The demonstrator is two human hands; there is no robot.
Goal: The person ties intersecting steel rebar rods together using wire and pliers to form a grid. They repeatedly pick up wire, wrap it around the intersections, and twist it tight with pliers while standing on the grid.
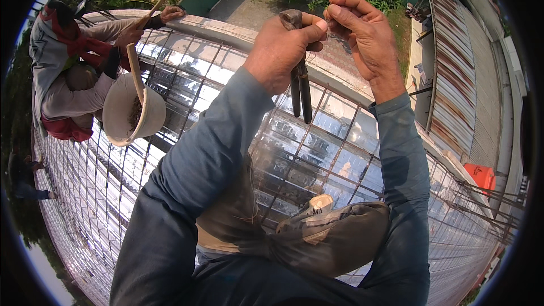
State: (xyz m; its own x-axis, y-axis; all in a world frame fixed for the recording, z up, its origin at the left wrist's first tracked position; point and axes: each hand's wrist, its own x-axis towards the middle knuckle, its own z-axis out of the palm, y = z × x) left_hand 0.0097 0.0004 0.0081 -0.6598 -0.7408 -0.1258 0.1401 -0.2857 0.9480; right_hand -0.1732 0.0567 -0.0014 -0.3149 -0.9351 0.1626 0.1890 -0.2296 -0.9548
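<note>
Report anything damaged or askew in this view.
The corrugated roof on the right looks weathered: rust-brown streaks mark its pale sheets. The white bucket at left appears tilted, though the fisheye lens may exaggerate that.

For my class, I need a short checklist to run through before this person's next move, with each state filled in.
1. Left hand grips the pincers: ok, head up, handles hanging down.
2. Both hands free: not ok, the left holds the tool.
3. Right hand holds something in its pinched fingertips: cannot tell, too small to make out.
4. Both hands off the steel grid: ok, they are raised above it.
5. White bucket apart from both hands: ok, it is beside the co-worker at left.
</note>
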